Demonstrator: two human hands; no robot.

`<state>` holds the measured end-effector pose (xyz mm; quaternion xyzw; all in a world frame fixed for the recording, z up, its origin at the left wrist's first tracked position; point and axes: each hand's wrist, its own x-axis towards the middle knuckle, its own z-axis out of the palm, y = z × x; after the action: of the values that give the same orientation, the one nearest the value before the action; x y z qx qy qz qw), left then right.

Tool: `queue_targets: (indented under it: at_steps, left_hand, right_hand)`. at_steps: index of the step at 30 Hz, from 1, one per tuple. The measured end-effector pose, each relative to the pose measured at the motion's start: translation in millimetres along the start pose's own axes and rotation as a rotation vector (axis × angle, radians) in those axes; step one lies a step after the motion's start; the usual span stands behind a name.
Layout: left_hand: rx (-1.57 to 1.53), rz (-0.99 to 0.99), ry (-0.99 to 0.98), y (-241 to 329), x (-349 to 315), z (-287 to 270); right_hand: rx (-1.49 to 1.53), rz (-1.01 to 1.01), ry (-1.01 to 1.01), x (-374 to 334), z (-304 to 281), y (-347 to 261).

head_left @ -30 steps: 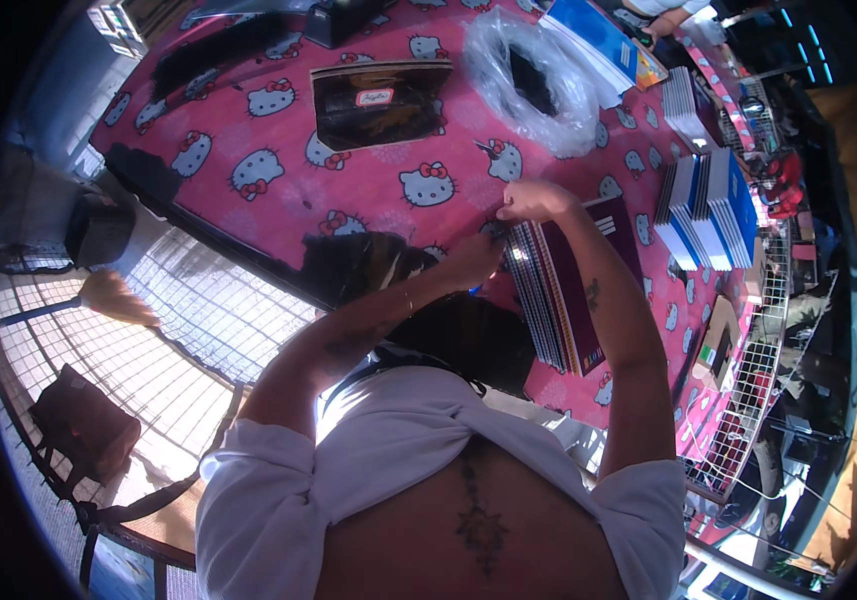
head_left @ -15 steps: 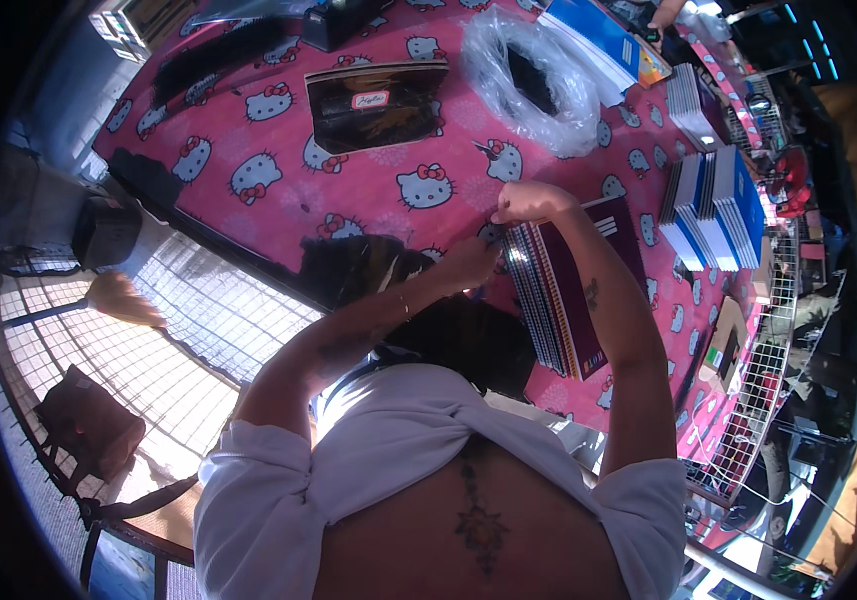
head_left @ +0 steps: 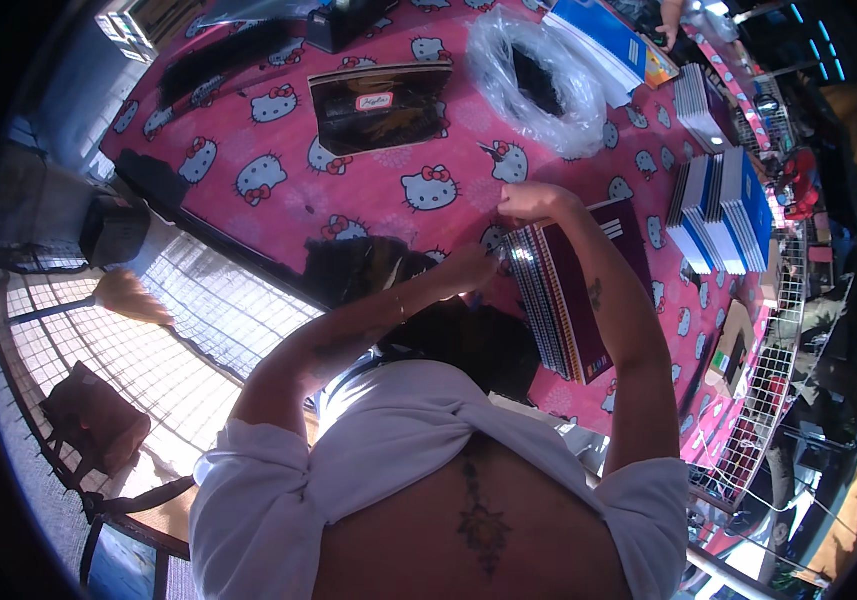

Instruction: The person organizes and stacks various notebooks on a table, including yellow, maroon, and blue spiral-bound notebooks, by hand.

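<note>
A stack of spiral notebooks (head_left: 630,232) with a dark purple cover lies on the table in front of me, its wire bindings turned to the left. My left hand (head_left: 470,268) is closed beside the upper end of the bindings. Just above that end, my right hand (head_left: 528,200) has its fingers pressed together, and its forearm crosses over the notebooks. What either hand pinches, if anything, is too small or hidden to make out.
A pink patterned cloth (head_left: 248,215) covers the table. On it are a dark pouch (head_left: 378,120), a ring of clear plastic wrap (head_left: 483,80), blue notebooks (head_left: 743,205) and a cardboard piece (head_left: 733,345). Another person's hand (head_left: 670,22) shows at the far right. A broom (head_left: 130,298) is at left.
The whole view has shifted slightly. Both hands stay close to the upper end of the notebook bindings, with hardly any movement.
</note>
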<state>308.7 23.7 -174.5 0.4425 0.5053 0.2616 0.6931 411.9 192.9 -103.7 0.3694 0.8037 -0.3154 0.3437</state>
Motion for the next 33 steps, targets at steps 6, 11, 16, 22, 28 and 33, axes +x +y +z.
queue_targets:
  at_steps: [6,11,16,22,28,33]
  left_hand:
    - [-0.091,-0.119,0.1,6,1,10]
    - [-0.077,-0.099,0.109,8,3,9]
    - [-0.123,-0.097,0.15,17,2,14]
    - [0.051,-0.103,0.071,19,2,12]
    - [0.173,-0.074,0.113,17,4,13]
    - [0.442,0.145,0.21,19,2,12]
  right_hand:
    - [-0.084,-0.045,-0.017,-8,0,-7]
    - [-0.128,-0.02,0.018,-10,0,-15]
    - [-0.18,0.002,0.022,-8,-1,-15]
    - [-0.165,-0.018,0.02,-8,-1,-14]
    - [-0.159,-0.012,0.011,-10,-2,-16]
    - [-0.167,0.005,-0.001,-11,-3,-18]
